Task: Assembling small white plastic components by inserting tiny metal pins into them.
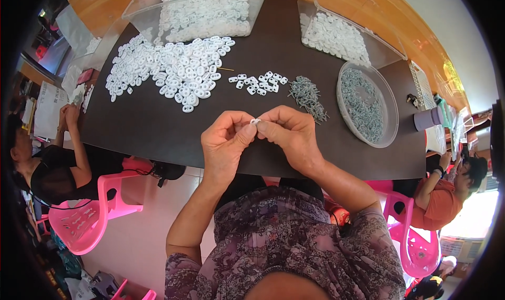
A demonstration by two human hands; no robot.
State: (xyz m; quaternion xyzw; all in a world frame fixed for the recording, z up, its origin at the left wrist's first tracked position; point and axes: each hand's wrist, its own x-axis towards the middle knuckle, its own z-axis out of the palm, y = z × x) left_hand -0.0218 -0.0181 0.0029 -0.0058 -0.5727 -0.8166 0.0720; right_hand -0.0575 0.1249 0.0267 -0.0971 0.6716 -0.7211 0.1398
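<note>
Between my two hands, above the near edge of the dark table (152,126), a small white plastic piece (255,121) is pinched. My left hand (225,139) grips it with thumb and forefinger, and my right hand (292,134) does the same from the other side. Fingertips cover most of the piece. Just beyond lies a little group of white two-holed pieces (261,83). Right of that group is a heap of small grey screws (307,97). A wide heap of white oval two-holed pieces (184,71) spreads at the left.
A round see-through tub (390,108) of grey screws stands at the right. Two see-through bins, a large one (142,8) and another (386,42), hold white pieces at the back. A purple cup (427,119) is at the right edge. People sit on pink chairs (100,210) either side.
</note>
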